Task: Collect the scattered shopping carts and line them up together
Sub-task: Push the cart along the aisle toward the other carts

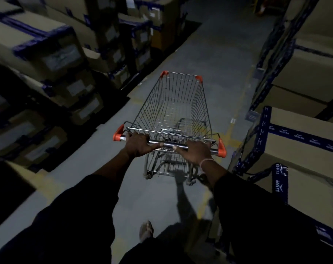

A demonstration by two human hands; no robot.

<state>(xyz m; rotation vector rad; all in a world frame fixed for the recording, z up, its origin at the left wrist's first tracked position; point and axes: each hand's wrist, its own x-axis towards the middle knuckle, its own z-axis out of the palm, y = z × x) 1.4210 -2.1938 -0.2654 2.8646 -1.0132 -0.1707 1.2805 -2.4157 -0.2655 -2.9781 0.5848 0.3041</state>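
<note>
Both hands are found closed around the metal push bar (169,144) of a single wire shopping cart (173,111): the left hand (138,144) is wrapped over the bar near its left orange end cap (118,134), and the right hand (195,152) is wrapped over it toward the right orange end cap (221,148), with the thumbs laid along the bar toward each other. The wide, even spacing is judged to be chosen so that the cart can be steered as well as pushed, each hand being able to press or pull its own side. A pale band (205,161) is noted at the right wrist, and dark sleeves (76,216) cover both forearms. The basket is observed to carry nothing, which should leave the cart light and quick to turn. It stands on the grey floor (209,60) of a dim aisle, roughly midway between stacked cardboard boxes (38,44) on the left and blue racking loaded with cartons (304,134) on the right, its nose pointed down the open lane. A sandalled foot (146,230) is seen behind the cart. No other cart is visible, so the line-up point cannot be located; the step in hand is judged to be transport of one collected cart. Clearance to the right-hand racking is assessed as the tighter side, and contact there is the main risk.
</note>
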